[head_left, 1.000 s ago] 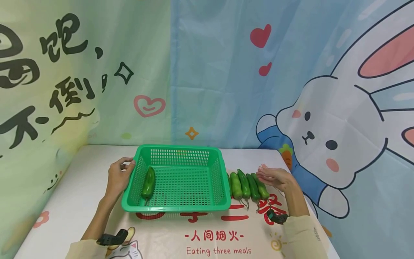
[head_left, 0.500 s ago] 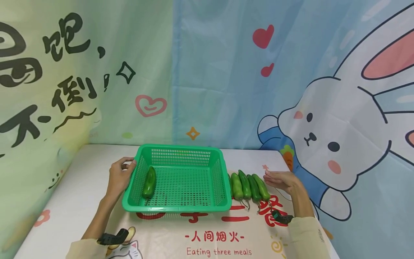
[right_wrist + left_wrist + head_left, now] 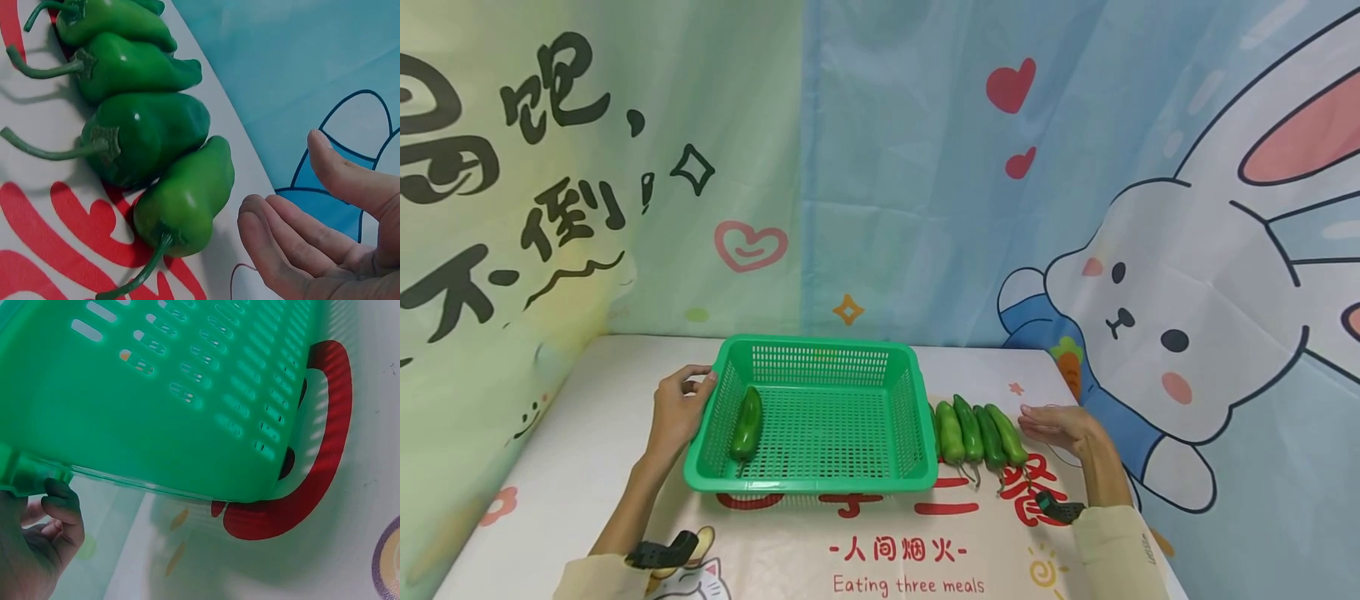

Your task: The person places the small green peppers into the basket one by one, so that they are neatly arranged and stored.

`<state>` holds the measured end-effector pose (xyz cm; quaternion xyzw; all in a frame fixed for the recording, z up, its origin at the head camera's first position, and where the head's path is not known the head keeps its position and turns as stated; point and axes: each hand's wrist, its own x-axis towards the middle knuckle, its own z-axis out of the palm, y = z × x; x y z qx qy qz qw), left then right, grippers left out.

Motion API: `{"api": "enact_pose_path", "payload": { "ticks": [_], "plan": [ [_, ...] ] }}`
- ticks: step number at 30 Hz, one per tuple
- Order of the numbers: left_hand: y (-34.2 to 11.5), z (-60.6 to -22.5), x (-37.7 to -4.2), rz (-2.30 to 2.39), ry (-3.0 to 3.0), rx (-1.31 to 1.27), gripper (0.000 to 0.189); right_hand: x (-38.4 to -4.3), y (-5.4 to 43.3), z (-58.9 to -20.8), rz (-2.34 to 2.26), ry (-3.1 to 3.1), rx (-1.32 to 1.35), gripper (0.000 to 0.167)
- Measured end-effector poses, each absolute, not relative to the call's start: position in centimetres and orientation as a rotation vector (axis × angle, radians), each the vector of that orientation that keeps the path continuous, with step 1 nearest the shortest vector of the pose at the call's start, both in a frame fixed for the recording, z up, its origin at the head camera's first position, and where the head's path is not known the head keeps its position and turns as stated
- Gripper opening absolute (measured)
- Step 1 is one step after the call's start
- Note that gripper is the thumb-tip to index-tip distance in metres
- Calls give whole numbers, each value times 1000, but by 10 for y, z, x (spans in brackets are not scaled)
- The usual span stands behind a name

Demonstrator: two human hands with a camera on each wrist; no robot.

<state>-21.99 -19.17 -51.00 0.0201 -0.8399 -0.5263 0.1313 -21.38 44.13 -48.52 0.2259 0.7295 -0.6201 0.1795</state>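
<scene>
My left hand (image 3: 677, 408) pinches the left rim of a green plastic basket (image 3: 808, 483), thumb and fingers at its edge. The left wrist view shows the basket's slotted side wall (image 3: 144, 425) with the curled fingers (image 3: 65, 515) at its rim. One green pepper (image 3: 747, 425) lies inside, along the left wall. To the right of the basket, several green peppers (image 3: 972, 429) lie side by side, stems toward me. Just right of that row is my right hand (image 3: 1060, 425), fingers extended and holding nothing. In the right wrist view, a small gap separates its fingertips from the nearest pepper (image 3: 181, 212).
A white table (image 3: 595, 433) carries a printed mat (image 3: 775, 542) with red characters under the basket and peppers. Behind it hangs a cartoon curtain (image 3: 895, 167) with a rabbit on the right. The table's right edge runs close to my right hand.
My right hand has shifted right and slightly nearer to me, from over the end of the pepper row to beside it. The left hand, basket and peppers look the same.
</scene>
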Motion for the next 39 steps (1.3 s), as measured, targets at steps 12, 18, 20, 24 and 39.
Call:
{"api": "enact_pose_path", "payload": {
  "ticks": [12,18,20,24,39],
  "plan": [
    [-192,-511,-220,-1526,-2429,43,36,-211,451,-500,-1627,2095,571,80],
    [-191,-511,-220,-1522,-2434,55,36,-212,450,-509,-1648,2085,602,69],
    [-191,-511,-220,-1523,-2436,60,36,-212,450,-510,-1650,2086,609,66],
    [-191,-510,-220,-1526,-2437,63,36,-214,447,-512,-1654,2085,606,60],
    [-191,-510,-219,-1528,-2434,52,36,-211,419,-503,-1498,2325,642,61]
  ]
}}
